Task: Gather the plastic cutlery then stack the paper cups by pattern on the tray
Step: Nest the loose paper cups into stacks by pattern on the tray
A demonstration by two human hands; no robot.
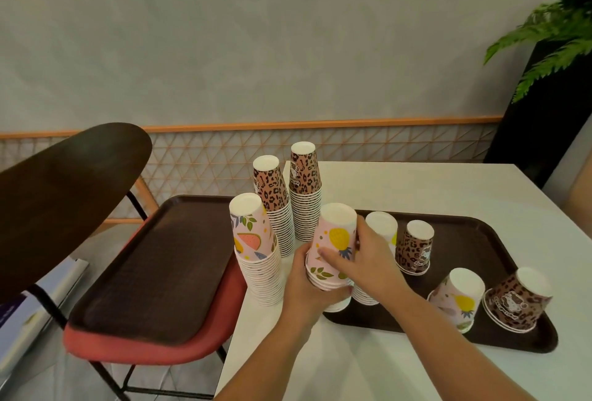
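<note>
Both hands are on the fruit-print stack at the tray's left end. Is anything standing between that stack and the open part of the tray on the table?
Yes. Just right of the held fruit-print stack, another pale stack and a leopard-print stack stand on the tray. Both hands, left and right, grip the stack, so it must pass over or around them.

To our left we see a chair [144, 336] with a red seat and a dark wooden back; a spare brown tray [153, 272] lies flat on the seat. Behind it runs a low lattice panel [384, 150] with an orange rail, set against a grey wall [256, 32]. At the far right, a green fern [557, 25] rises from a tall black planter [538, 131].
</note>
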